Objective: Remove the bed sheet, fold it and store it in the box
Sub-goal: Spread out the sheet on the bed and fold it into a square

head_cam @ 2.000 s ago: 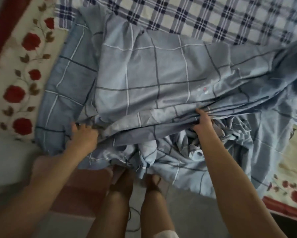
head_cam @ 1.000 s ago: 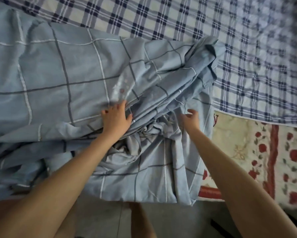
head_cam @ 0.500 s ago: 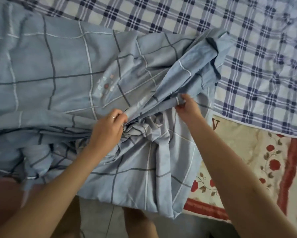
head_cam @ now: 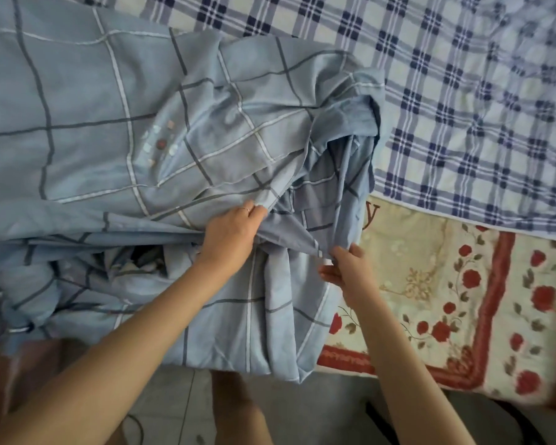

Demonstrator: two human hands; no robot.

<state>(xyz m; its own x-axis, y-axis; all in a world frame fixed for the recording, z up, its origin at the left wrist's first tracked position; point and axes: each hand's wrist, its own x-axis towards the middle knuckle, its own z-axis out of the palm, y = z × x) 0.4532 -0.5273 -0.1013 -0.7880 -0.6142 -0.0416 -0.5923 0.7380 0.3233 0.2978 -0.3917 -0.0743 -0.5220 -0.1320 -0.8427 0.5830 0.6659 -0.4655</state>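
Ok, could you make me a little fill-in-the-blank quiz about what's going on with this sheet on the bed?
1. The left hand, gripping the bed sheet, wears a thin ____ on one finger.
2. The right hand pinches a fold of that sheet, whose colour is pale ____.
3. The flowers printed on the cream blanket beside the sheet are ____.

Missing words: ring; blue; red.
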